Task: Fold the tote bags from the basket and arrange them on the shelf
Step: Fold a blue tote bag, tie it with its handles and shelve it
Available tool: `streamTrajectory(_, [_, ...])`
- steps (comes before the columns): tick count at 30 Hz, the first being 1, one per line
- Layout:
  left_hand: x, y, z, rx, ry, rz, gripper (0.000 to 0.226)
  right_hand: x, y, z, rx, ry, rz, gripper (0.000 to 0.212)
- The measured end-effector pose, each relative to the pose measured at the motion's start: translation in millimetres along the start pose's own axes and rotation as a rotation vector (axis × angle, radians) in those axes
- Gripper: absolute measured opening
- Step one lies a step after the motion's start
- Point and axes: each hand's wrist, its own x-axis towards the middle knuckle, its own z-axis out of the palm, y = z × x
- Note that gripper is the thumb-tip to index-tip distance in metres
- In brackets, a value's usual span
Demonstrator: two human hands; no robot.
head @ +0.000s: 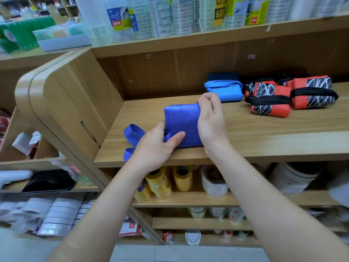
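Note:
A folded violet-blue tote bag (pixel 181 123) lies on the wooden shelf (pixel 264 129), near its front edge. Its two strap loops (pixel 132 137) trail off to the left. My left hand (pixel 158 146) grips the bag's near left corner where the straps join, thumb on top. My right hand (pixel 209 118) lies along the bag's right edge and pinches the far right corner. Further back on the shelf sit a folded light-blue tote (pixel 224 89) and two folded red-and-black patterned totes (pixel 270 99) (pixel 313 93). No basket is in view.
The shelf's rounded wooden side panel (pixel 71 103) stands to the left. Rolls of tape (pixel 162 180) fill the shelf below. Packaged goods (pixel 170 16) line the shelf above. A black tray (pixel 49 182) rests on a lower unit at left.

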Motion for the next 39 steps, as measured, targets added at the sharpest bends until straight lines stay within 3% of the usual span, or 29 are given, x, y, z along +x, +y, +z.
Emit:
streamTrajectory(4, [0.5, -2.8, -4.2, -0.275, -0.085, -0.029, 0.047, -4.5, 2.1, 2.1, 0.002, 0.054, -0.114, 0.021])
streamTrajectory(7, [-0.5, 1.1, -0.1, -0.416, -0.030, -0.046, 0.057, -9.5, 4.9, 1.3, -0.007, 0.058, -0.100, 0.030])
streamTrajectory(11, [-4.1, 7.5, 5.7, -0.323, 0.143, 0.097, 0.044, -9.3, -6.7, -10.1, -0.042, -0.059, -0.050, 0.037])
streamTrajectory(13, [-5.1, 7.8, 3.1, -0.272, 0.133, 0.188, 0.041, -5.1, -20.8, -29.1, -0.127, -0.316, -0.054, 0.035])
streamTrajectory(15, [-3.7, 7.1, 1.5, -0.165, 0.127, 0.255, 0.044, -0.9, -37.1, -48.6, -0.260, -0.622, -0.069, 0.048])
streamTrajectory(17, [-4.8, 8.3, 4.7, -0.068, 0.106, 0.299, 0.046, 1.5, -48.9, -59.6, -0.608, -0.800, -0.156, 0.059])
streamTrajectory(19, [-8.5, 8.6, 9.9, -0.046, 0.036, 0.301, 0.051, 4.0, -50.0, -61.3, -0.973, -0.821, -0.290, 0.055])
streamTrajectory(21, [-10.1, 6.1, 10.5, -0.064, -0.044, 0.305, 0.053, 2.0, -46.9, -63.8, -1.127, -0.814, -0.394, 0.050])
streamTrajectory(24, [-13.2, 4.8, -7.8, 0.024, -0.185, 0.356, 0.051, 0.1, -44.1, -77.5, -1.068, -0.874, -0.431, 0.040])
streamTrajectory(27, [-19.0, -3.0, -32.6, 0.509, -0.190, 0.400, 0.057, 5.0, -48.8, -95.9, -0.983, -0.832, -0.448, 0.032])
streamTrajectory(28, [-22.0, -6.1, -40.2, 0.523, -0.166, 0.381, 0.051, 7.7, -50.3, -101.2, -0.946, -0.817, -0.474, 0.030])
streamTrajectory(29, [-25.8, -7.0, -48.5, 0.420, -0.165, 0.350, 0.037, 10.2, -51.4, -106.0, -0.911, -0.808, -0.496, 0.029])
streamTrajectory(31, [-33.1, -6.4, -64.0, -0.017, -0.194, 0.240, 0.008, 14.1, -53.1, -114.6, -0.866, -0.798, -0.520, 0.027])
streamTrajectory(35, [-36.5, -14.6, -73.2, -0.531, -0.104, 0.139, 0.021, 12.5, -55.9, -125.9, -0.741, -0.746, -0.505, 0.028])
streamTrajectory(36, [-36.6, -17.0, -71.7, -0.610, -0.119, 0.102, 0.020, 10.6, -56.5, -126.6, -0.731, -0.734, -0.514, 0.028])
streamTrajectory(39, [-33.4, -24.2, -68.8, -0.709, -0.083, -0.019, 0.045, 7.7, -55.3, -125.8, -0.799, -0.700, -0.572, 0.030])
